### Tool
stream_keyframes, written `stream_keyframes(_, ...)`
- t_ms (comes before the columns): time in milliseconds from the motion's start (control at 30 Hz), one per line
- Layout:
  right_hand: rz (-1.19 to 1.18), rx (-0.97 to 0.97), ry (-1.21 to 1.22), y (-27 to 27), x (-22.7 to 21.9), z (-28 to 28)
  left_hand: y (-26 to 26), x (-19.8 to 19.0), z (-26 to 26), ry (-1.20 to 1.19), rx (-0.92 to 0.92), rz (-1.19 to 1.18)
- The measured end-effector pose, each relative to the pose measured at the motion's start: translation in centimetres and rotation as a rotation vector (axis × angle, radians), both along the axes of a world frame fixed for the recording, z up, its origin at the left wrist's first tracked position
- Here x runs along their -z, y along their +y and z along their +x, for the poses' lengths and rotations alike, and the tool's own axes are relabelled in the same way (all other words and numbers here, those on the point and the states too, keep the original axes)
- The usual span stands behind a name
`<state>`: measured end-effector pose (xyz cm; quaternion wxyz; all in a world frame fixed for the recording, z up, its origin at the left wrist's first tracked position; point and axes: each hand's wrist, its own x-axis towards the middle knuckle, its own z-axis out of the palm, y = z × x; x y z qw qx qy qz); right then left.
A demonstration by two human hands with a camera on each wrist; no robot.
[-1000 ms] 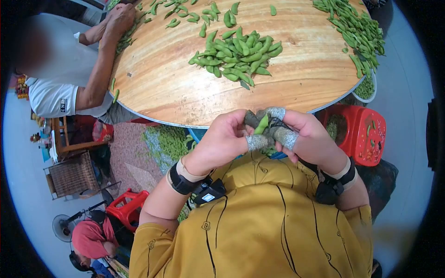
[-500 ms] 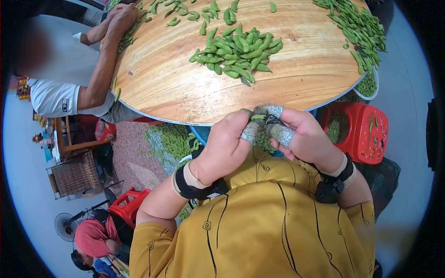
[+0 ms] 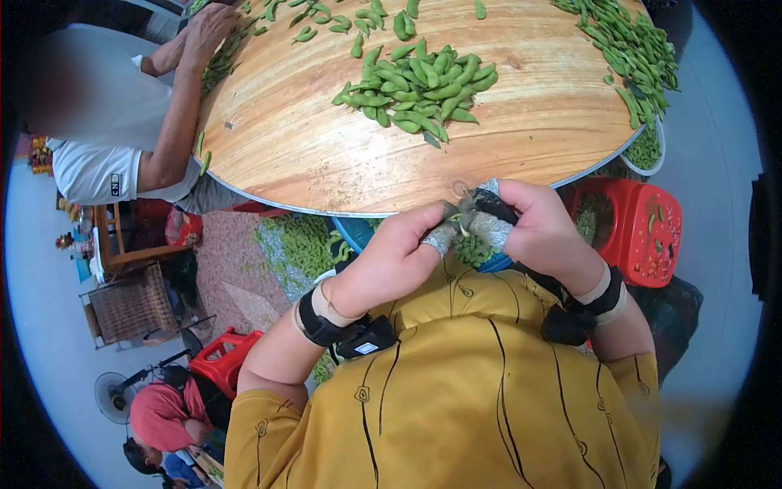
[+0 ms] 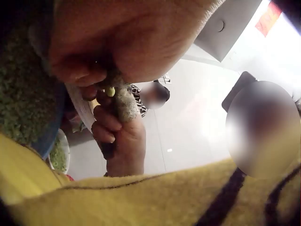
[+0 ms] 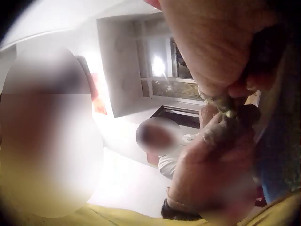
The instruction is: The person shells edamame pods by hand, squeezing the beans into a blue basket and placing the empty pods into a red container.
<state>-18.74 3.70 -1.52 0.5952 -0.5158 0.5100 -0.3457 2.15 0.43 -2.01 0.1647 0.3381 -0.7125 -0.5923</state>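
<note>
Over the table's near edge, my left hand point(image 3: 391, 253) and right hand point(image 3: 542, 232) meet at the fingertips. Grey tape wraps the thumbs and some of the fingers. Between them they pinch an edamame pod, mostly hidden by the fingers; a pale green bit of the pod point(image 4: 110, 91) shows in the left wrist view, and the pod point(image 5: 229, 113) peeks out in the right wrist view too. Below the hands, shelled green beans point(image 3: 472, 251) lie in a blue tub point(image 3: 350, 232). A pile of edamame pods point(image 3: 419, 90) sits beyond on the wooden table point(image 3: 277, 155).
More pods point(image 3: 631, 61) heap at the table's right edge, above a white bowl point(image 3: 643, 155) of beans. A red stool point(image 3: 652, 236) stands at the right. Another person point(image 3: 106, 167) works at the table's left. Pods point(image 3: 301, 248) also lie on the floor at left.
The green pod standing up between my fingers a second ago has sunk mostly out of sight among them. Both hands have shifted slightly, and more of the beans below shows.
</note>
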Motion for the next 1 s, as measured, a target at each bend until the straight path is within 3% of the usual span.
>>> stream_keyframes(33, -0.103, -0.007, 0.175, 0.0, 0.2, 0.0, 0.2, 0.0, -0.2, 0.002, -0.004, 0.001)
stream_keyframes(67, -0.102, -0.013, 0.177, -0.1, 0.0, 0.1, 0.3, -0.2, -0.3, -0.014, -0.051, 0.082)
stream_keyframes(133, -0.505, -0.018, 0.435, -0.1, -0.4, 0.5, 0.5, -0.6, -0.5, -0.029, -0.107, 0.168)
stream_keyframes(233, -0.655, 0.007, 0.474, 0.0, -0.4, 0.8, 0.6, -0.8, -0.7, 0.006, -0.168, 0.288)
stream_keyframes(433, -0.72, 0.121, 0.481, 0.2, 0.0, 0.9, 0.9, -1.4, 0.0, 0.115, -0.098, 0.131)
stream_keyframes(500, -0.723, 0.112, 0.52, 0.3, -0.2, 0.7, 0.6, -2.3, 0.7, -0.291, 0.036, -0.091)
stream_keyframes(633, -0.724, 0.127, 0.506, 0.2, -0.3, 1.0, 0.9, -3.7, 1.2, -0.51, 0.101, -0.317)
stream_keyframes(700, -0.663, 0.062, 0.445, 0.2, -0.2, 1.2, 1.1, -3.8, 1.1, -0.218, -0.136, -0.017)
stream_keyframes(733, -0.601, 0.0, 0.386, 0.3, -0.2, 1.3, 1.3, -3.4, 1.2, -0.218, -0.14, -0.017)
stream_keyframes(800, -0.552, -0.051, 0.366, 0.3, -0.4, 1.5, 1.3, -2.2, 1.4, 0.182, -0.248, 0.277)
stream_keyframes(833, -0.504, -0.099, 0.348, 0.2, -0.7, 1.5, 1.1, -2.3, 1.9, 0.183, -0.251, 0.264)
stream_keyframes(900, -0.538, -0.135, 0.378, 0.1, -0.7, 1.3, 0.7, -2.9, 4.1, -0.075, -0.197, 0.045)
stream_keyframes(933, -0.533, -0.097, 0.342, 0.2, -0.2, 1.2, 0.6, -2.9, 5.4, -0.249, -0.143, -0.182)
stream_keyframes(967, -0.53, -0.065, 0.307, 0.1, 0.2, 1.0, 0.2, -2.5, 7.4, -0.43, 0.039, -0.457)
stream_keyframes(1000, -0.522, -0.07, 0.271, -0.1, 0.2, 0.8, 0.7, -2.2, 9.0, -0.656, 0.098, -0.475)
